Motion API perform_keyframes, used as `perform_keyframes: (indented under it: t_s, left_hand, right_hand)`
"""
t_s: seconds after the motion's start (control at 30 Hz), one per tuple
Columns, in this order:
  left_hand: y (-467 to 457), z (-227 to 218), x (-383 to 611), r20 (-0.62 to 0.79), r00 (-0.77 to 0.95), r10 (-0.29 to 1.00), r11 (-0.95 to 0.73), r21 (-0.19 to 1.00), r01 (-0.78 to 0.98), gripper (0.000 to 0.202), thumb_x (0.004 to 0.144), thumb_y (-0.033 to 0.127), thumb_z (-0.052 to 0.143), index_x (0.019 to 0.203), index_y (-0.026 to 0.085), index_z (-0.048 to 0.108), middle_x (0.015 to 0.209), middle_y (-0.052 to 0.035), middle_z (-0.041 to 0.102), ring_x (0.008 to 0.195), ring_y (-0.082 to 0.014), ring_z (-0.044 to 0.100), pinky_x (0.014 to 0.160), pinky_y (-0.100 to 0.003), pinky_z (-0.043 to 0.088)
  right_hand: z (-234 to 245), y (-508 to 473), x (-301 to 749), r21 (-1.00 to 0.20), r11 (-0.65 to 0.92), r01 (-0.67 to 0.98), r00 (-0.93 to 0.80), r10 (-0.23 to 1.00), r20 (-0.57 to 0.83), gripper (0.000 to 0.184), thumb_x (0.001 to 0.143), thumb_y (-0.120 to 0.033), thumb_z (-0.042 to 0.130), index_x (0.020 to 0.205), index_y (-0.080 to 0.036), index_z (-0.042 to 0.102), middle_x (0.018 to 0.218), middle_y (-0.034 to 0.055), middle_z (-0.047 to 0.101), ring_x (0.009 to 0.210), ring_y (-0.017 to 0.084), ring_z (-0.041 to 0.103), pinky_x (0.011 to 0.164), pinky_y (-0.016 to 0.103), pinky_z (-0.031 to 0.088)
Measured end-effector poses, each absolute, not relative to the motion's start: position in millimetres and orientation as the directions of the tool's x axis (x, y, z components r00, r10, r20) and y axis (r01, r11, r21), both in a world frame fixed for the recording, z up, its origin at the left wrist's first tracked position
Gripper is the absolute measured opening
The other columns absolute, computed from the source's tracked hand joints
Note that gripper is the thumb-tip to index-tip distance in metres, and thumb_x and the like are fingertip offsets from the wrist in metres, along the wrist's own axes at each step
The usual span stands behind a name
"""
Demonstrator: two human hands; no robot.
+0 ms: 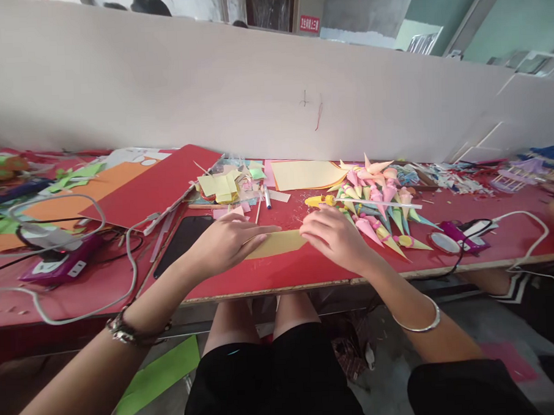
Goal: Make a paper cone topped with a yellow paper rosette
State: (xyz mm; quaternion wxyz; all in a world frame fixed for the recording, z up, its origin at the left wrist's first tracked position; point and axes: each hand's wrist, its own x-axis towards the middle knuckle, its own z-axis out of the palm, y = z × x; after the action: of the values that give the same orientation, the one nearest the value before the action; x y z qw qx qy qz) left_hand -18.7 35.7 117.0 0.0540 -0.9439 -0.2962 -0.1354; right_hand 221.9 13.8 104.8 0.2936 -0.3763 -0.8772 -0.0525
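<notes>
My left hand (227,240) lies palm down on the left end of a yellow paper piece (278,244) on the red table (271,278), fingers stretched toward the right. My right hand (333,234) rests on the paper's right end with fingers curled down, pinching its edge. Just behind the right hand lies a yellow glue gun (320,201) and a pile of rolled pastel paper cones (380,206).
Red and orange card sheets (133,189) and paper scraps (225,188) lie at the back left. A purple device (59,266) with grey cables sits at the left, another purple device (462,235) at the right. A dark phone (182,242) lies near my left wrist. A beige partition (253,92) stands behind.
</notes>
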Motion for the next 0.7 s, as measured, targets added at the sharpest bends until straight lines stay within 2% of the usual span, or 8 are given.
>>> perform_keyframes:
  t_s: [0.1,0.2,0.3,0.37,0.43,0.57,0.7]
  left_hand:
    - [36,121,-10,0.386,0.743,0.547,-0.784,-0.075,0.616,0.038,0.09,0.032,0.024,0.104,0.022,0.058,0.089,-0.0018,0.067,0.077,-0.0139,0.059,0.079,-0.032,0.041]
    - [36,122,-4,0.459,0.723,0.517,-0.766,-0.128,0.629,0.04,0.09,0.031,0.023,0.094,0.02,0.061,0.076,-0.0005,0.067,0.067,-0.0124,0.059,0.074,-0.03,0.043]
    - [35,123,1,0.51,0.732,0.451,-0.759,-0.212,0.616,0.034,0.089,0.028,0.028,0.09,0.019,0.061,0.074,0.0008,0.067,0.067,-0.0117,0.058,0.073,-0.028,0.043]
    - [33,124,4,0.559,0.729,0.395,-0.72,-0.305,0.624,0.026,0.087,0.023,0.034,0.087,0.019,0.06,0.078,0.0014,0.066,0.071,-0.0118,0.058,0.076,-0.029,0.041]
    - [32,124,8,0.563,0.761,0.322,-0.689,-0.411,0.597,0.023,0.084,0.018,0.036,0.079,0.019,0.059,0.071,0.0028,0.064,0.067,-0.0109,0.057,0.079,-0.029,0.039]
    - [33,120,13,0.517,0.825,0.227,-0.662,-0.539,0.52,0.026,0.083,0.013,0.035,0.065,0.019,0.053,0.051,0.0066,0.053,0.05,-0.0076,0.048,0.073,-0.026,0.039]
    - [44,112,-3,0.529,0.812,0.248,-0.65,-0.531,0.544,0.026,0.081,0.012,0.036,0.061,0.02,0.05,0.049,0.007,0.051,0.047,-0.0073,0.046,0.067,-0.025,0.038]
  right_hand:
    - [107,11,215,-0.135,0.693,0.708,-0.541,0.655,0.527,0.021,0.089,-0.02,0.032,0.079,-0.02,0.051,0.072,-0.0013,0.06,0.067,0.011,0.054,0.09,0.035,0.032]
    - [102,13,211,-0.11,0.712,0.693,-0.573,0.637,0.516,0.015,0.088,-0.025,0.038,0.086,-0.018,0.051,0.08,0.0022,0.062,0.074,0.013,0.056,0.088,0.033,0.033]
    - [98,16,206,-0.061,0.694,0.717,-0.592,0.653,0.473,0.021,0.089,-0.023,0.036,0.082,-0.017,0.055,0.073,0.0029,0.062,0.07,0.013,0.055,0.073,0.027,0.037]
    - [98,18,201,-0.034,0.649,0.76,-0.577,0.697,0.426,0.026,0.089,-0.024,0.034,0.078,-0.017,0.057,0.065,0.0018,0.061,0.061,0.012,0.053,0.06,0.024,0.033]
    - [100,19,196,-0.025,0.621,0.783,-0.567,0.73,0.381,0.03,0.089,-0.029,0.035,0.076,-0.017,0.058,0.06,0.0013,0.059,0.055,0.012,0.051,0.053,0.023,0.028]
    - [105,22,190,-0.11,0.629,0.769,-0.571,0.754,0.325,0.033,0.089,-0.033,0.034,0.072,-0.017,0.058,0.054,-0.0011,0.055,0.049,0.01,0.047,0.048,0.021,0.021]
    - [104,23,202,-0.244,0.641,0.728,-0.581,0.765,0.277,0.033,0.089,-0.031,0.035,0.069,-0.017,0.056,0.053,-0.0027,0.051,0.05,0.008,0.045,0.05,0.019,0.023]
